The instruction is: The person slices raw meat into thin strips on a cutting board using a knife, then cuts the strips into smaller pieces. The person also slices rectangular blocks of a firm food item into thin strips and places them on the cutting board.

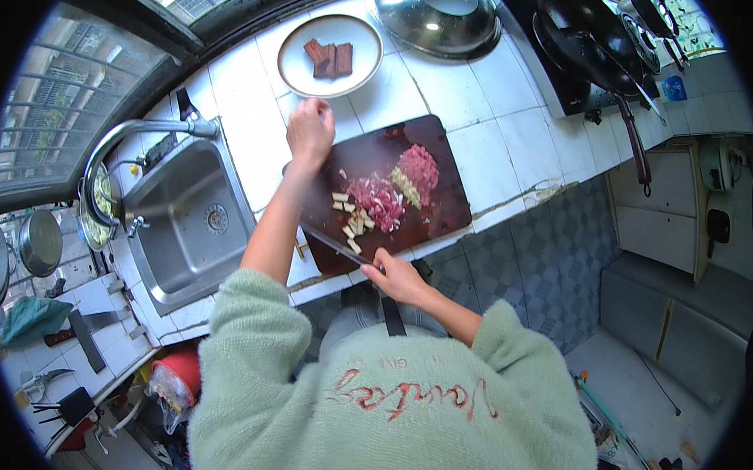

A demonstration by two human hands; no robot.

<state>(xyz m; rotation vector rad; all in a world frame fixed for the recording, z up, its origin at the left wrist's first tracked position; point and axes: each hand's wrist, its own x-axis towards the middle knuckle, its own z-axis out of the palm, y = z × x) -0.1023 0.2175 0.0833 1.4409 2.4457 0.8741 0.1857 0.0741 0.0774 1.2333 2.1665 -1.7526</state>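
Observation:
My right hand (399, 277) grips a knife (332, 242) at the near left edge of the dark cutting board (440, 225). The blade slants up and left along that edge. Over the counter, by the near rim of a white plate (291, 67), is my left hand (310, 133), its fingers loosely curled; whether they hold anything is not visible. Several brown slabs (330, 60) lie on the plate. On the board are chopped pink meat (378, 203), finely minced meat (419, 167), a pale yellow minced heap (406, 187) and cream-coloured pieces (357, 224).
A steel sink (181, 220) with a curved faucet (106, 140) lies left. Behind the board is a domed lid (438, 18). A wok (586, 32) sits on the cooktop at right, its handle (632, 138) over the counter edge. A cleaver (94, 323) lies far left.

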